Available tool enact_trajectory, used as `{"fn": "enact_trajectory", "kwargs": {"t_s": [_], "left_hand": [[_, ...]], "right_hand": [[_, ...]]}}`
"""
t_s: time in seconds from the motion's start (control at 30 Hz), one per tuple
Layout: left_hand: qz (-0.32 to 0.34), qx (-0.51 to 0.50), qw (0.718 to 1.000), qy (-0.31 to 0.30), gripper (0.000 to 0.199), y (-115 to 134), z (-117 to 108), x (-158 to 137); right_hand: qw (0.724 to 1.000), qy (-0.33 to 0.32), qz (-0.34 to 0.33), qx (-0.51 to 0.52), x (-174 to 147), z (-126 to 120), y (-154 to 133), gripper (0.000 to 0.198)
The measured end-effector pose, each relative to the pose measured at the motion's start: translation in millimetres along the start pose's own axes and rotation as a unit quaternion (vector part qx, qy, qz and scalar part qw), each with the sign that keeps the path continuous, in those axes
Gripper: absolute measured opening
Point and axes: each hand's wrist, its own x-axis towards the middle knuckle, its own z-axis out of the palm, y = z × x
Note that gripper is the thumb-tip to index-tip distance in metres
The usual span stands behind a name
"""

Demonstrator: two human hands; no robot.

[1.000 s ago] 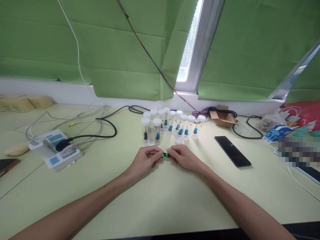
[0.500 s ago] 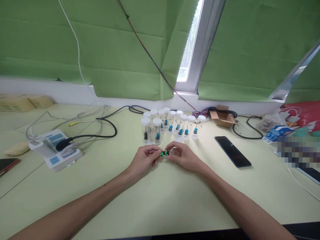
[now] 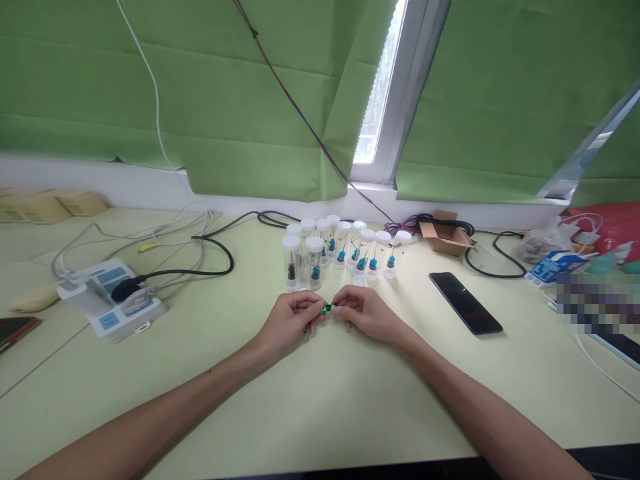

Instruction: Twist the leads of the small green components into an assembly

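Observation:
Between my fingertips is a small shiny green and black part (image 3: 327, 309), too small to name more exactly. My left hand (image 3: 295, 317) pinches its green end between thumb and fingers. My right hand (image 3: 364, 312) has thumb and forefinger closed on its dark right end. Much of the part is hidden by the fingers. Just beyond my hands stand several clear tubes with white caps; the nearest tube (image 3: 291, 257) holds a black piece, and the rightmost tube (image 3: 399, 252) a blue piece on a thin rod.
On the left lies a white power strip (image 3: 150, 313) with plugs and cables. A black phone (image 3: 465, 302) rests to the right, and a small open cardboard box (image 3: 445, 241) stands behind it. A blue and white packet (image 3: 553, 267) is at the far right.
My right hand's fingers have closed in on the dark end of the green part, covering more of it. My left hand has hardly moved.

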Motion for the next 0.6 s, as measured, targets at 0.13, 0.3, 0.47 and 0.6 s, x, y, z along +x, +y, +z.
{"fn": "enact_trajectory", "kwargs": {"t_s": [0.13, 0.3, 0.47, 0.6], "left_hand": [[0.003, 0.006, 1.0, -0.006, 0.03, -0.1, -0.5, 0.2], [0.002, 0.007, 1.0, -0.014, 0.029, 1.7, 0.7, -0.2], [0.001, 0.005, 1.0, -0.008, 0.03, 1.5, 0.7, 0.2], [0.003, -0.004, 1.0, 0.0, 0.029, 0.1, -0.3, 1.0]], "right_hand": [[1.0, 0.002, 0.013, 0.0, -0.5, 0.7, -4.4, 0.031], [0.999, -0.01, 0.015, -0.044, -0.2, -0.1, -8.2, 0.043], [0.999, -0.015, 0.019, -0.042, 0.8, -0.5, -5.5, 0.043], [1.0, -0.008, 0.008, -0.015, 0.9, -1.6, -1.6, 0.027]]}}
